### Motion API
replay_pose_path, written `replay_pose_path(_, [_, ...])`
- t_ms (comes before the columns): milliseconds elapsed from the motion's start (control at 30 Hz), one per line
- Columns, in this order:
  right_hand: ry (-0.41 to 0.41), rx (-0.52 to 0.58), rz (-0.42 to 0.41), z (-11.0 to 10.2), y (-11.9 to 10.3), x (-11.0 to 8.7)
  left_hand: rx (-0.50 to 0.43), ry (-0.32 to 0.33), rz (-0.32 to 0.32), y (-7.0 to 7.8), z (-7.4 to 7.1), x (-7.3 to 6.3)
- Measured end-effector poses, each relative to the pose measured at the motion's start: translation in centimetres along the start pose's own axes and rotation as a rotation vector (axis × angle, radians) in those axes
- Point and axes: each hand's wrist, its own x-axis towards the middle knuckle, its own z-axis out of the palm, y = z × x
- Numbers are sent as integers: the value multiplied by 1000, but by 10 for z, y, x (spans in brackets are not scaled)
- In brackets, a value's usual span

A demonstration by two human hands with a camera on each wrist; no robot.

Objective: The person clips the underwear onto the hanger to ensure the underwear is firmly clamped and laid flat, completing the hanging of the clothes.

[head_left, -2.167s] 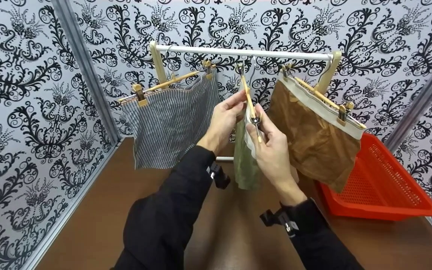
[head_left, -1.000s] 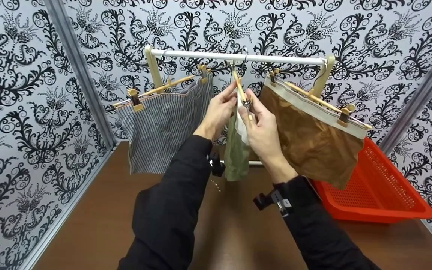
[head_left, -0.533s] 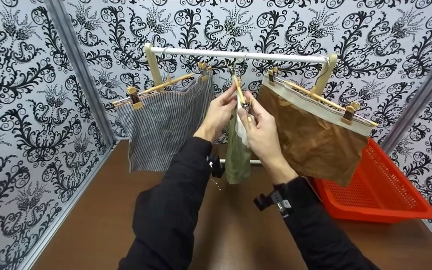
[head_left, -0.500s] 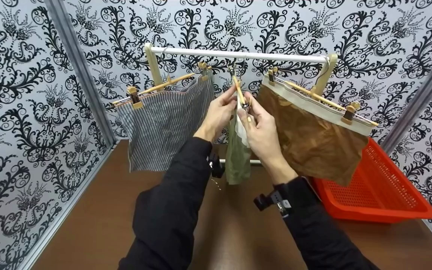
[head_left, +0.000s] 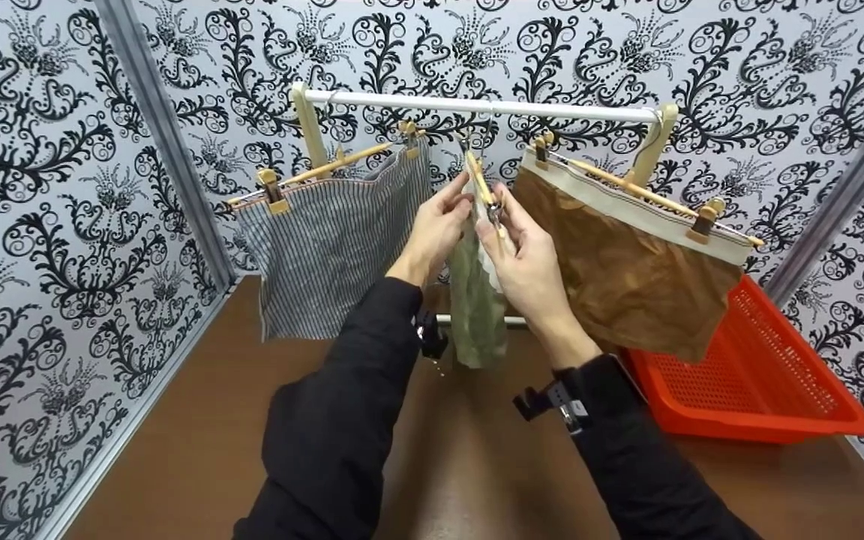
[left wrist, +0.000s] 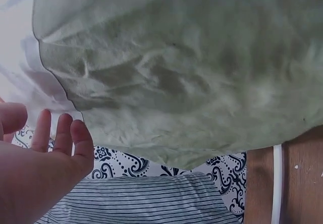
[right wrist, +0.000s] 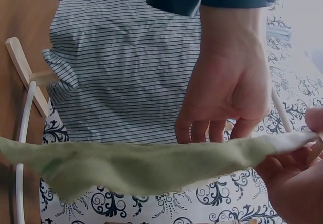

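Observation:
A green cloth garment with a white waistband (head_left: 477,307), seen almost edge-on in the head view, hangs from a wooden clip hanger (head_left: 481,182) between my hands. My right hand (head_left: 526,259) pinches the clip at the hanger's near end, thumb on one side and fingers on the other. On the other face, my left hand (head_left: 432,229) has its fingers against or close by the waistband; the left wrist view shows them loosely bent, the thumb (left wrist: 12,118) apart from the cloth. A grey striped garment (head_left: 342,247) hangs left, a brown one (head_left: 627,277) right, both clipped to hangers.
The hangers hook over a white rail (head_left: 417,101) between wooden posts (head_left: 649,154). A red perforated basket (head_left: 762,420) stands right on the brown table (head_left: 199,420). Patterned panels (head_left: 34,225) enclose the back and sides. Small pale specks (head_left: 438,367) lie below the green garment.
My hands and the green garment's hanger have shifted slightly left and farther from me, then stayed nearly still. The near end of the brown garment's hanger has swung a little right.

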Motion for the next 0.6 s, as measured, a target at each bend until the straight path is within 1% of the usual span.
replay_pose_path(67, [-15, -16, 14, -3, 0, 0, 16, 16, 42, 0, -1, 0])
replay_pose_path(133, [-34, -41, 26, -7, -1, -1, 47, 21, 97, 0, -3, -2])
replay_pose_path(200, [-61, -78, 32, -13, -1, -3, 116, 17, 158, 1, -6, -4])
replay_pose_path(267, [-89, -122, 31, -20, -2, -7, 215, 10, 225, 1, -11, -9])
replay_pose_path(333, [-116, -159, 17, -29, -2, -12, 359, 12, 297, 0, -17, -13])
replay_pose_path(400, [-127, -233, -6, -40, -3, -18, 500, 25, 369, -2, -25, -18])
replay_pose_path(500, [-115, -397, -56, -57, -2, -30, 670, 87, 489, -7, -39, -27])
replay_pose_path(600, [-66, -564, -94, -74, 2, -44, 789, 168, 603, -17, -55, -41])
